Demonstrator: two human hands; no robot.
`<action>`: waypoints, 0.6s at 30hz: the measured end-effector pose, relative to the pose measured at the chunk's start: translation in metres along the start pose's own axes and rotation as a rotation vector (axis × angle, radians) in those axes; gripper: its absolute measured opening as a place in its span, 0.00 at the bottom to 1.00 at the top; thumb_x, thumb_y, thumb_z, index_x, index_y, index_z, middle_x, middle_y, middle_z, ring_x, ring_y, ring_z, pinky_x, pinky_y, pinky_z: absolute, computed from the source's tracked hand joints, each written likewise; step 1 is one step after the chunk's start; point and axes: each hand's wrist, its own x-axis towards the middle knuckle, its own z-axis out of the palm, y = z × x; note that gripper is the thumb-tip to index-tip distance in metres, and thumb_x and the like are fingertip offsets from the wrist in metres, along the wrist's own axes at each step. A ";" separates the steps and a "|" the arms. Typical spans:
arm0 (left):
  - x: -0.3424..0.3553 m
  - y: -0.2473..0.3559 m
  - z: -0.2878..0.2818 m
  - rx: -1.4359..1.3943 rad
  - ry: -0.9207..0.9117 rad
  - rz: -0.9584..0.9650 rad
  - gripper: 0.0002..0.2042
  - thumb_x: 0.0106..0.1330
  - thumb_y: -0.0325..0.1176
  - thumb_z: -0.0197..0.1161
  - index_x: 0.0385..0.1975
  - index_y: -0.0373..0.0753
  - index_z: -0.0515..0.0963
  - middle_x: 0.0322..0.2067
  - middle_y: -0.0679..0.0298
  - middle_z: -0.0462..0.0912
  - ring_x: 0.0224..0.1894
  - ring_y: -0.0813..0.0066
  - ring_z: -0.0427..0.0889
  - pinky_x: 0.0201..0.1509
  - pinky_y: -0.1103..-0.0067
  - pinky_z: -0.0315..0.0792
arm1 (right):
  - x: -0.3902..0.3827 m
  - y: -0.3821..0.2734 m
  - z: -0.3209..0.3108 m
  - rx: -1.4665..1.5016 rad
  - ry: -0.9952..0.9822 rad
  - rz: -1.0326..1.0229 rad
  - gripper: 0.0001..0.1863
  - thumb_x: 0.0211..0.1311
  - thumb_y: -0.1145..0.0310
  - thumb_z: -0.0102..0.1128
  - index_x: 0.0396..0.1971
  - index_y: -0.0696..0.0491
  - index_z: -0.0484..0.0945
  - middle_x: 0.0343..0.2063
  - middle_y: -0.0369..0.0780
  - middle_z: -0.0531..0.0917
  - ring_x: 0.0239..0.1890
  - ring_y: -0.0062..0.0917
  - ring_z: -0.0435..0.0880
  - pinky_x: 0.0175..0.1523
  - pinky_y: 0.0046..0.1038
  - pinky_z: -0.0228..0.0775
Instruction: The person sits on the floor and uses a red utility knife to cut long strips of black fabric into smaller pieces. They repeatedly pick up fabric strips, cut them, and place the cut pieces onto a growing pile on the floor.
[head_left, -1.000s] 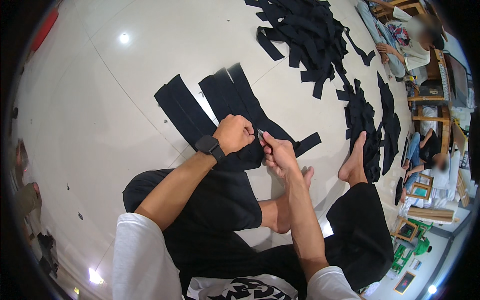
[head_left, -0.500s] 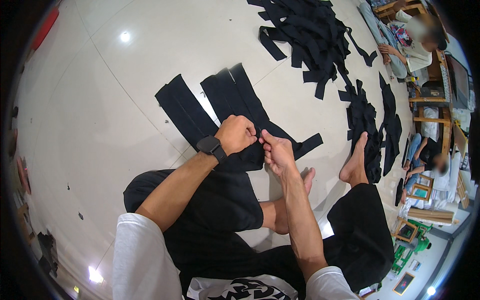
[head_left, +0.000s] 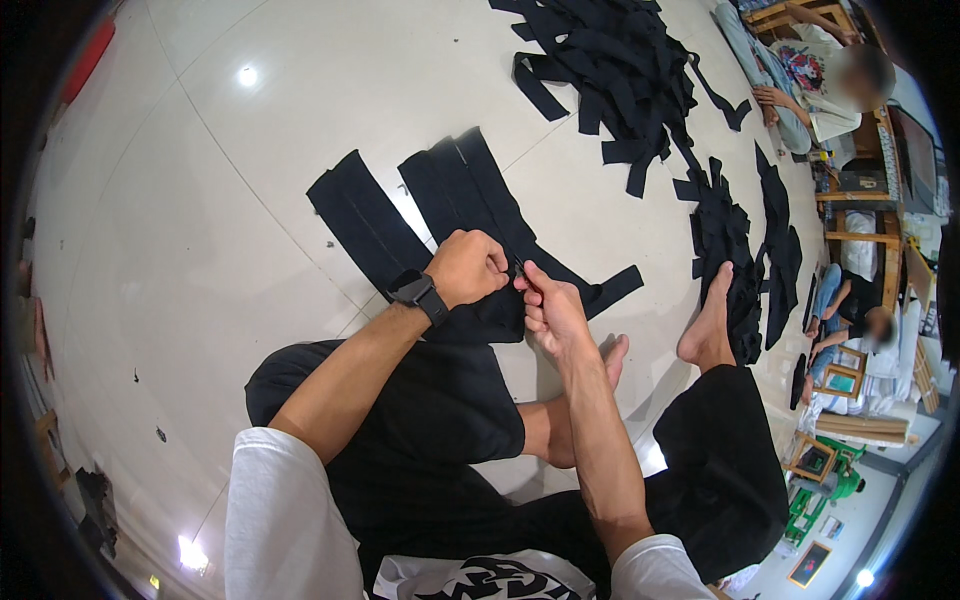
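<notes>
Wide black fabric panels [head_left: 460, 195] lie on pale floor tiles [head_left: 200, 250]. The left hand's [head_left: 468, 268] curled fingers apparently pinch the cloth; the right hand [head_left: 555, 312] closes around something small, mostly hidden. Far ends look partly separated, nearer cloth seemingly joined. Loose black strips [head_left: 615, 75] heap beyond.

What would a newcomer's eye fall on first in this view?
Probably the big tangled heap of black strips, at the top right of centre against the pale floor. Next, the left hand and right hand, close together mid-picture at the dark fabric pieces. A black watch marks the left wrist.
</notes>
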 end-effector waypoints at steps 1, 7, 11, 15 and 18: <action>0.000 0.001 0.000 -0.003 -0.003 -0.003 0.09 0.55 0.28 0.73 0.31 0.29 0.86 0.25 0.53 0.88 0.27 0.68 0.89 0.35 0.75 0.80 | 0.000 0.000 0.000 0.002 0.000 -0.003 0.17 0.72 0.58 0.64 0.31 0.58 0.77 0.15 0.28 0.66 0.11 0.11 0.54 0.16 0.19 0.42; 0.000 0.000 0.001 -0.003 -0.009 0.000 0.08 0.55 0.27 0.72 0.31 0.29 0.86 0.25 0.53 0.88 0.28 0.68 0.90 0.35 0.76 0.81 | 0.004 0.004 0.002 -0.033 0.025 -0.049 0.17 0.72 0.59 0.64 0.30 0.58 0.77 0.15 0.28 0.66 0.11 0.11 0.54 0.16 0.19 0.42; 0.000 0.000 0.000 0.012 -0.014 -0.016 0.08 0.55 0.27 0.72 0.31 0.29 0.86 0.26 0.52 0.88 0.28 0.68 0.90 0.35 0.76 0.81 | 0.005 0.008 0.003 -0.036 0.027 -0.074 0.17 0.71 0.59 0.63 0.30 0.57 0.77 0.15 0.27 0.65 0.10 0.11 0.54 0.16 0.19 0.42; 0.000 0.001 -0.001 0.000 -0.033 -0.030 0.08 0.54 0.27 0.72 0.30 0.29 0.85 0.25 0.52 0.88 0.28 0.68 0.90 0.35 0.76 0.81 | 0.001 0.006 0.002 0.024 0.006 -0.018 0.18 0.71 0.57 0.64 0.31 0.58 0.77 0.15 0.28 0.65 0.10 0.11 0.54 0.15 0.19 0.42; 0.000 0.000 -0.001 0.010 -0.035 -0.021 0.07 0.54 0.26 0.72 0.30 0.29 0.85 0.24 0.53 0.88 0.27 0.68 0.89 0.35 0.76 0.81 | -0.001 0.003 0.002 0.040 0.012 0.019 0.18 0.71 0.57 0.64 0.31 0.58 0.78 0.15 0.28 0.65 0.10 0.11 0.54 0.15 0.19 0.42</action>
